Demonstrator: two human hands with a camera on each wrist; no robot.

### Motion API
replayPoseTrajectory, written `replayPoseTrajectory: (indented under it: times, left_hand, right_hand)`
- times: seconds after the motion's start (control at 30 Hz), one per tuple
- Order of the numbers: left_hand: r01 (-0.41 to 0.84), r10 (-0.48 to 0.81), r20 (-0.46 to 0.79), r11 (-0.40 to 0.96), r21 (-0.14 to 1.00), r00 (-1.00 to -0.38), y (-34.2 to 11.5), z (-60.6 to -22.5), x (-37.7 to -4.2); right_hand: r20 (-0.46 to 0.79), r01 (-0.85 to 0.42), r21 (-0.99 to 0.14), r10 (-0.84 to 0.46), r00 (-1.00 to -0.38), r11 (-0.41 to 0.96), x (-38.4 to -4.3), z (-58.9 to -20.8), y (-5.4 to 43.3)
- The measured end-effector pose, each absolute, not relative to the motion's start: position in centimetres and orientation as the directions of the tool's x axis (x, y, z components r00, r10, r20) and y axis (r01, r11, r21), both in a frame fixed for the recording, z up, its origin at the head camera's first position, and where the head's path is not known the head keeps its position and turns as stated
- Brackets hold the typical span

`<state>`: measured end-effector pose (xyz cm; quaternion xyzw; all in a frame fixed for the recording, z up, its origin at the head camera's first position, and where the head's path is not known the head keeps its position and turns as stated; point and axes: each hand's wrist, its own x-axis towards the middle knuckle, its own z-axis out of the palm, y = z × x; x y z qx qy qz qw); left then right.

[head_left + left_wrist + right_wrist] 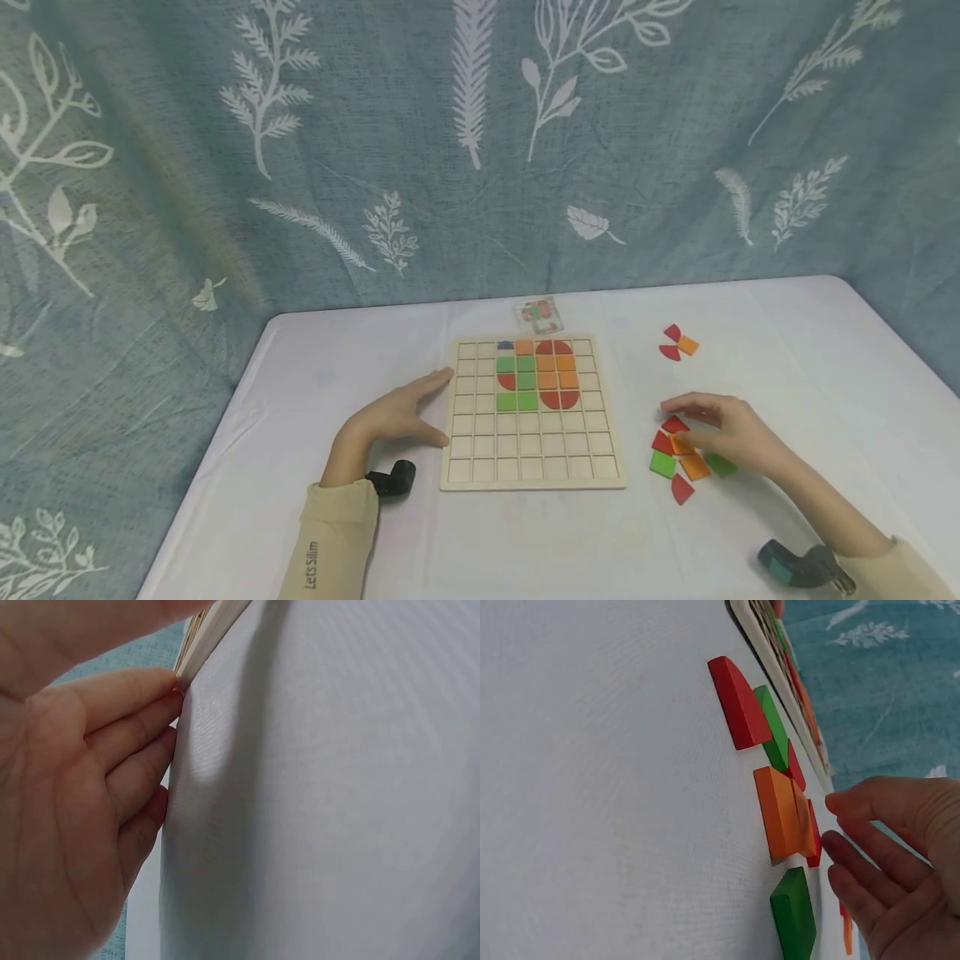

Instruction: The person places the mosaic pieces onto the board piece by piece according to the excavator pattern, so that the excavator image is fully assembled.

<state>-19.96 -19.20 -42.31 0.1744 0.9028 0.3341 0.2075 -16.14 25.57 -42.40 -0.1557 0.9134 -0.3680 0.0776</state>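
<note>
wooden grid board [531, 447] sits flat around the middle of the white table [525, 542], with colored tiles [567, 381] filling a block in its far rows. we've got our left hand [397, 410] at its left edge, thumb and fingers spread, touching the side but not wrapped around anything. our right hand [731, 429] is over the loose tiles [694, 467] off the board's right side, thumb and fingertips apart, nothing pinched that we can see. our guess: we're at the choosing-a-tile step, so next we'd need a neat pinch on just one. the orange tiles [780, 817] are crowded together, so lift, don't drag, or the green square [663, 464] might skid. room-wise, there's a decent gap between pile and board to carry across, and the near rows are all bare cells. tiny pattern card [538, 315] lies just past the far edge, too small for us to read.
</note>
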Motion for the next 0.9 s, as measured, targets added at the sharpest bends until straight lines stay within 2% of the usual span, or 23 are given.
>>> replayPoseTrajectory:
  times: [0.73,0.9]
  left_hand:
    - [0.16,0.451,-0.266,0.708,0.688,-0.852,-19.1,-42.0,-19.9]
    - [0.152,0.445,-0.27,0.71,0.688,-0.854,-19.2,-41.9,-19.8]
  right_hand:
    - [0.034,-0.238,-0.67,-0.29,-0.956,0.704,-16.7,-43.6,25.6]
    - [0.064,-0.283,-0.672,-0.328,-0.943,0.684,-16.9,-43.7,25.7]
